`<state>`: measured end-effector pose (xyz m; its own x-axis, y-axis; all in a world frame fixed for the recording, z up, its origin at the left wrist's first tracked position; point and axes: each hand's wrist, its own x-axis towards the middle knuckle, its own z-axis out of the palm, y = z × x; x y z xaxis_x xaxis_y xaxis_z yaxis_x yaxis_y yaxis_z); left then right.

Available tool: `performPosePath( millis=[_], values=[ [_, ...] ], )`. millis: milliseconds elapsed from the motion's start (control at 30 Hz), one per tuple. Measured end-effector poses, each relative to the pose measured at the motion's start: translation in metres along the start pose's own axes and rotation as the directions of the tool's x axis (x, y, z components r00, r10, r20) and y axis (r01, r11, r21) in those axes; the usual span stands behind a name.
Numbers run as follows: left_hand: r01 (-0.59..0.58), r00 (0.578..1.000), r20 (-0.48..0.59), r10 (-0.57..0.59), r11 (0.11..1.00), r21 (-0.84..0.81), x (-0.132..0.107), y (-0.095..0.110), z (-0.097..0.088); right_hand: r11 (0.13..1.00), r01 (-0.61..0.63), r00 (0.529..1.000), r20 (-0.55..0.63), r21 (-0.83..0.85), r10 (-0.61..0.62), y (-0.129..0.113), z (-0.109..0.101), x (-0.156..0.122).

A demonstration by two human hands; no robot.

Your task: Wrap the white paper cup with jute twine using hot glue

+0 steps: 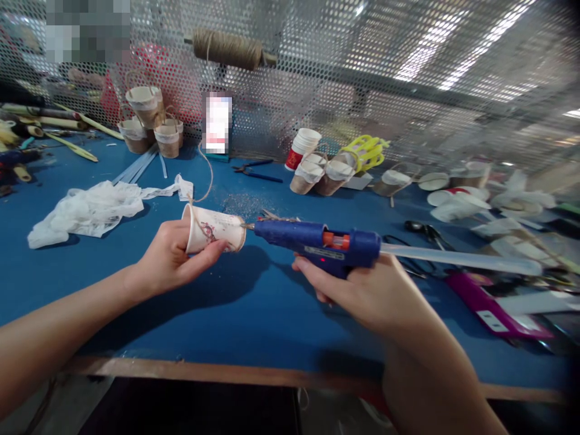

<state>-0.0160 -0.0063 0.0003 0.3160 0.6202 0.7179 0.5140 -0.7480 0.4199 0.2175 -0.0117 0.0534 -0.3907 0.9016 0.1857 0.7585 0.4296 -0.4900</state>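
Observation:
A white paper cup (220, 228) with a floral print lies sideways in my left hand (176, 257), its open rim toward the left. My fingers reach inside the rim while the thumb presses on the outside. Twine (209, 181) trails up from the cup toward the back, and some is wound at its base end. My right hand (348, 287) is wrapped around the handle of a blue hot glue gun (312, 237). The gun's nozzle points left and meets the base edge of the cup. A long clear glue stick (457, 257) juts out of its back.
White lace fabric (90, 208) lies at left, near loose glue sticks (136, 163). Twine-wrapped cups (145, 106) stand behind it. Pliers (260, 172), stacked paper cups (302, 148) and a twine spool (229, 48) are at the back. A purple package (493, 308) and clutter fill the right.

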Motion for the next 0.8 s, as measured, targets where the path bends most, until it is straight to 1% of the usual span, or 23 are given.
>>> performPosePath(
  millis=[100, 233, 300, 467, 533, 600, 667, 733, 800],
  values=[
    [-0.055, 0.998, -0.001, 0.055, 0.997, 0.050, -0.0004, -0.0011, -0.0008, 1.000, -0.013, 1.000, -0.010, 0.020, 0.013, 0.0021, 0.0005, -0.0009],
    [-0.107, 0.994, -0.011, 0.108, 0.989, 0.104, 0.0002, -0.0015, -0.0016, 0.999, 0.021, 0.999, -0.025, 0.048, -0.020, 0.0044, 0.0023, -0.0018],
    [-0.128, 0.991, -0.012, 0.131, 0.984, 0.124, 0.0007, -0.0010, -0.0017, 0.998, 0.015, 1.000, -0.027, 0.056, -0.014, 0.0045, 0.0027, -0.0018],
    [-0.183, 0.983, 0.004, 0.184, 0.977, 0.110, 0.0016, 0.0029, -0.0011, 0.992, -0.096, 0.995, -0.017, 0.079, 0.097, 0.0004, 0.0020, -0.0003],
    [-0.191, 0.982, 0.010, 0.191, 0.976, 0.104, 0.0019, 0.0042, -0.0008, 0.990, -0.116, 0.993, -0.010, 0.082, 0.118, -0.0010, 0.0017, 0.0003],
    [-0.183, 0.983, 0.006, 0.184, 0.977, 0.109, 0.0020, 0.0045, -0.0007, 0.991, -0.115, 0.993, -0.005, 0.074, 0.116, -0.0012, 0.0018, 0.0003],
    [-0.153, 0.988, -0.007, 0.154, 0.983, 0.105, 0.0016, 0.0037, -0.0008, 0.995, -0.088, 0.996, -0.005, 0.049, 0.089, -0.0001, 0.0017, -0.0004],
    [-0.093, 0.995, -0.018, 0.094, 0.992, 0.082, 0.0009, 0.0025, -0.0012, 0.998, -0.067, 0.998, 0.007, 0.017, 0.066, 0.0016, 0.0012, -0.0016],
    [-0.006, 1.000, -0.017, 0.007, 0.999, 0.054, 0.0000, 0.0016, -0.0016, 0.998, -0.062, 0.998, 0.025, -0.002, 0.062, 0.0029, 0.0005, -0.0029]
  ],
)
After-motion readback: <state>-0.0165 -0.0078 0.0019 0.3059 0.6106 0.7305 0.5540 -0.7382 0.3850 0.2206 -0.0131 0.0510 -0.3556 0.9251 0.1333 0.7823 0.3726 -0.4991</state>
